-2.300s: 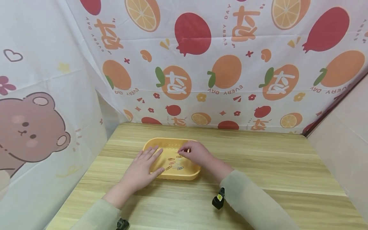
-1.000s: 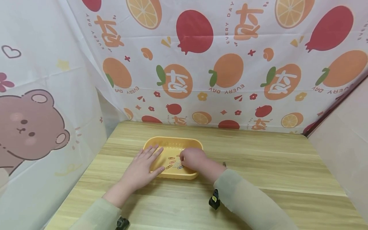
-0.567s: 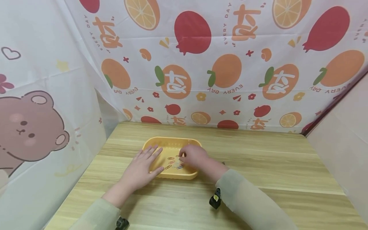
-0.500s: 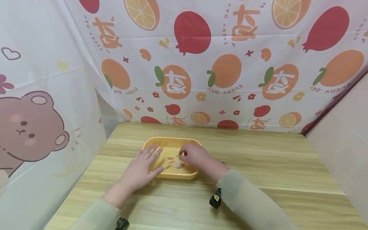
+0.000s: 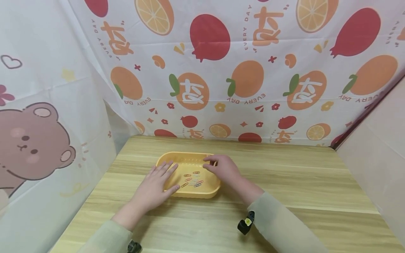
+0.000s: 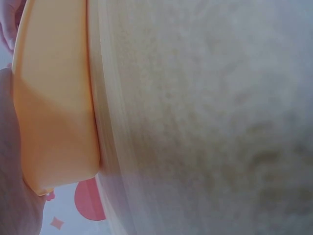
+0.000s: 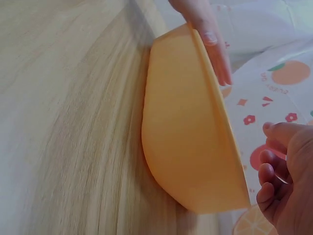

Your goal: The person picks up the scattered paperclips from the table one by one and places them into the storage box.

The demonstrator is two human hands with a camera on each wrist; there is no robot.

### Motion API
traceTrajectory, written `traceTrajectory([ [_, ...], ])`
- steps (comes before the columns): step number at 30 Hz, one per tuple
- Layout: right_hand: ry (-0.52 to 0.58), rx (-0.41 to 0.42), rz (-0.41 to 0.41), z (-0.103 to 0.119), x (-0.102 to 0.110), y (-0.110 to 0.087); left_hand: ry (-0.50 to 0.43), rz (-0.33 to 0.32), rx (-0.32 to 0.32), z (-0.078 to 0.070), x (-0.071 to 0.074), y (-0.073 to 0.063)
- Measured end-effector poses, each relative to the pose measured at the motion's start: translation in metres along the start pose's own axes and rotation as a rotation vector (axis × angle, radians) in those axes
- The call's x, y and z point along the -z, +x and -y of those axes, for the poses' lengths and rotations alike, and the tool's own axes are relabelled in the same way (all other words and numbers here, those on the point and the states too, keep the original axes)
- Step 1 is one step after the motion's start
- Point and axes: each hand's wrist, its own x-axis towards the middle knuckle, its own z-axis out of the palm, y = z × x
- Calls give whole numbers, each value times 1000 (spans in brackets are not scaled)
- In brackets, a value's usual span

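Observation:
A shallow yellow tray (image 5: 196, 194) sits on the table, with several coloured paper clips (image 5: 194, 180) loosely grouped on its floor. My left hand (image 5: 152, 189) rests over the tray's left side, fingers spread and thumb reaching along the front rim. My right hand (image 5: 223, 168) hovers over the right rim, up and away from the clips. In the right wrist view, the thumb and fingers of this right hand (image 7: 288, 171) are loosely bent with a gap between them, and nothing shows in the grasp. The left wrist view shows mostly the outer wall of the tray (image 6: 56, 107).
The wooden table (image 5: 284, 175) spreads around the tray. A white cloth printed with fruit (image 5: 246, 42) hangs behind it, and a bear-printed cloth (image 5: 38, 140) hangs at the left. A black wrist camera (image 5: 245, 225) is strapped by the right sleeve.
My right hand was down among the clips and has lifted up and to the right, its fingers parting. A reddish clip now lies beside the blue one. The left hand stays put.

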Motion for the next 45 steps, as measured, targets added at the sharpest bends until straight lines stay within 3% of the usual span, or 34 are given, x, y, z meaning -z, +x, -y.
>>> traceTrajectory([
  [10, 100, -109, -106, -21, 20, -17, -3, 30, 10, 1, -2, 0],
  [18, 132, -136, -135, -52, 35, -34, -8, 36, 7, 0, -2, 0],
  [36, -5, -197, -98, -128, 59, -95, -6, 24, 8, 1, -1, 0],
  [45, -40, -191, -113, -137, 60, -106, -11, 34, 12, 0, 1, 0],
])
